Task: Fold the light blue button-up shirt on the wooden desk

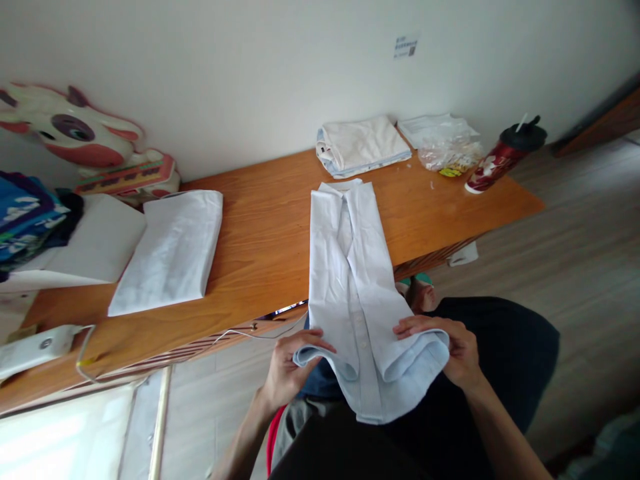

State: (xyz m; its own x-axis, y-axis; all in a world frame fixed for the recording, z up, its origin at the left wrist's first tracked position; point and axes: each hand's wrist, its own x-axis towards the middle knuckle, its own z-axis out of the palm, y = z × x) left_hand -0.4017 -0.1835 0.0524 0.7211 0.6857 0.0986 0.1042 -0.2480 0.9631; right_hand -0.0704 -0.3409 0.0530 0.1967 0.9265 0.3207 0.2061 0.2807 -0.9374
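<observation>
Pale blue, the folded shirt (pixel 350 267) lies with its long axis running near to far across the wooden table (pixel 260 227), collar at the far end, hem end hanging off the near edge. The left hand (pixel 287 367) pinches the hem's left fold, fingers curled over the cloth; the right hand (pixel 450 350) grips the right fold the same way. Further left lies a folded white garment (pixel 170 250); at the far edge sit a cream folded stack (pixel 360 143) and a red tumbler (pixel 500 157).

Home room, wooden table (pixel 260 227) with folded laundry (pixel 363 143), cartoon cow toy (pixel 75 130), tumbler (pixel 505 157)
</observation>
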